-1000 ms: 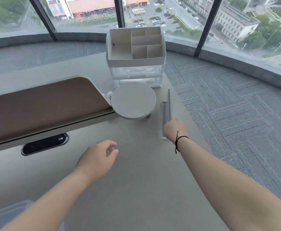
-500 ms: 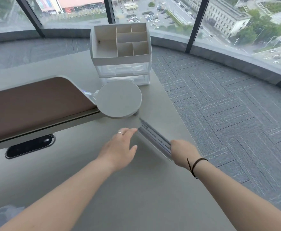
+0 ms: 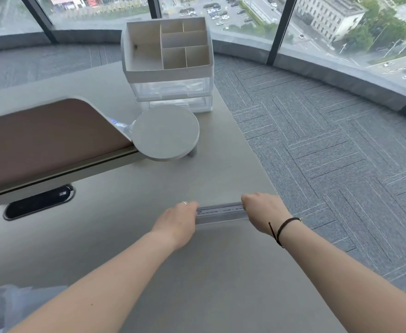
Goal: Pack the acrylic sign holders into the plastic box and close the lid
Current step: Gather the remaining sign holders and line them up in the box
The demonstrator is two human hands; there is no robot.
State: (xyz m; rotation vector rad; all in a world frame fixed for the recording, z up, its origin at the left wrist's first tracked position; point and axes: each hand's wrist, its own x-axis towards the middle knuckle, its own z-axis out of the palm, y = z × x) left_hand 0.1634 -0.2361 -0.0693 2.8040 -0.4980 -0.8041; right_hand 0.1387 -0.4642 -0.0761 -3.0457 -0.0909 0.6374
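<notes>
A clear acrylic sign holder (image 3: 221, 213) is held crosswise above the grey table, seen edge-on as a long narrow strip. My left hand (image 3: 180, 221) grips its left end and my right hand (image 3: 264, 212), with a black cord at the wrist, grips its right end. A corner of the translucent plastic box (image 3: 2, 306) shows at the bottom left, partly behind my left forearm.
A white compartment organiser (image 3: 168, 49) on clear drawers stands at the table's far end. A round white disc (image 3: 166, 133) sits in front of it, beside a raised brown panel (image 3: 48, 138). A black oval slot (image 3: 38, 201) lies left. The table edge (image 3: 257, 155) drops to carpet on the right.
My right hand lifted the sign holder from the table's right edge and swung it crosswise toward me. My left hand came across and took its left end.
</notes>
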